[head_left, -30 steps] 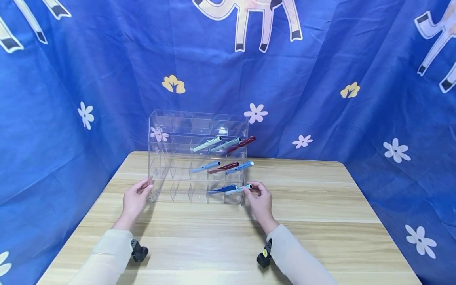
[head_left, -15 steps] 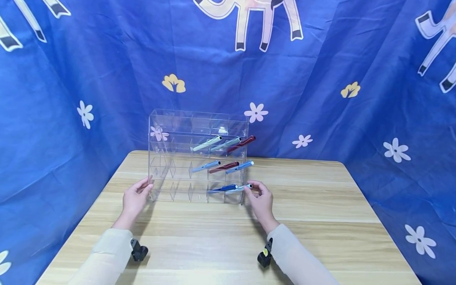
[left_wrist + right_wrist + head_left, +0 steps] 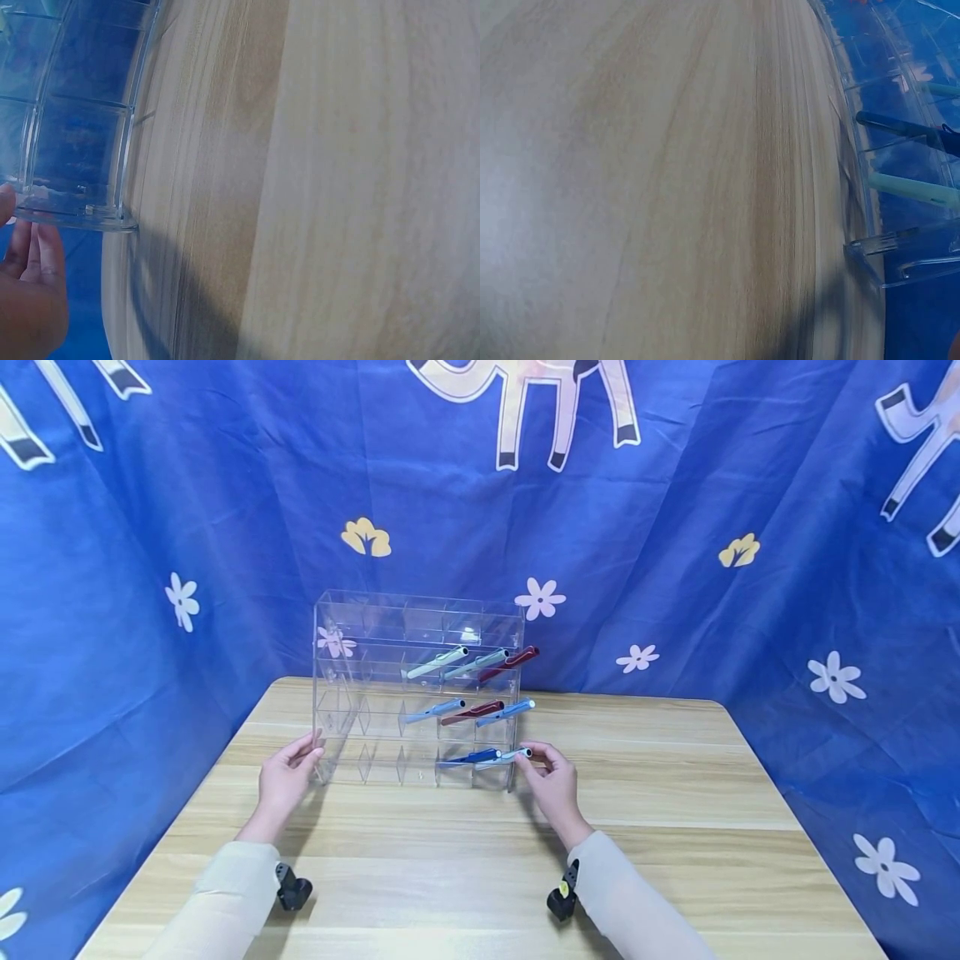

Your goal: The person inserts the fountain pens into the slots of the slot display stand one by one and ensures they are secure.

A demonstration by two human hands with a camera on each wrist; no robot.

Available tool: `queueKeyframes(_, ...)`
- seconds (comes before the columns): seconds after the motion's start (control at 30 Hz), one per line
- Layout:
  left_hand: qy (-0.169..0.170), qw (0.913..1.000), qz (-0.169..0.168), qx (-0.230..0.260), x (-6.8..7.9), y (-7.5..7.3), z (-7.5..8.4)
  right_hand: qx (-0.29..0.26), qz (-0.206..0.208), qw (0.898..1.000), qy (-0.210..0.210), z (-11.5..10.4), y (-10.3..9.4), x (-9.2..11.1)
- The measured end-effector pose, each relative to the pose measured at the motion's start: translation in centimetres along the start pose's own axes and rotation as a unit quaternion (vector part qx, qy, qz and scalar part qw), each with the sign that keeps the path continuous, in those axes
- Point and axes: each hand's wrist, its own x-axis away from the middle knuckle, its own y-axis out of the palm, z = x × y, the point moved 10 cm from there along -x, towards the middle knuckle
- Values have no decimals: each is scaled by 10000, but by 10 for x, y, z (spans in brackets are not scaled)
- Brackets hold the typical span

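A clear acrylic pen rack (image 3: 375, 672) stands upright on the table, with rows of small compartments. My left hand (image 3: 283, 781) grips its left side panel low down; in the left wrist view the thumb (image 3: 6, 204) lies on one side of the panel and the fingers (image 3: 46, 255) on the other. My right hand (image 3: 553, 783) holds the lower right edge, its fingertips close around the end of a pale blue pen (image 3: 493, 762). Beside that pen lies a dark blue pen (image 3: 471, 757). In the right wrist view the right hand is almost wholly out of frame.
Higher rows hold several pens, among them a pale green pen (image 3: 435, 663), a dark red pen (image 3: 510, 666) and a light blue pen (image 3: 505, 712). The wooden table (image 3: 450, 868) ends at a blue patterned cloth (image 3: 637, 568) behind the rack.
My right hand and wrist have shifted very slightly to the right. The rack, the pens and my left hand stay almost where they were.
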Motion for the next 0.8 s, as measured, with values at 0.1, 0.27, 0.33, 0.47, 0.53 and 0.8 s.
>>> queueKeyframes(0.1,5,10000,15,-8,0,0,1,16,-8,10000,-27,0,0,0)
queueKeyframes(0.27,-19,10000,12,-61,-1,0,0,-42,-26,10000,-38,0,0,0)
queueKeyframes(0.33,-14,10000,-22,-52,-1,0,1,-46,-56,10000,-44,0,0,0)
queueKeyframes(0.47,-42,9999,-91,32,-1,2,0,13,-159,9999,-40,2,-1,-1)
queueKeyframes(0.53,-64,9999,-86,56,-1,1,0,6,-236,9997,-17,3,-2,-2)
queueKeyframes(0.8,-322,9977,568,-208,3,-21,8,11,-425,9988,-229,-11,-14,-11)
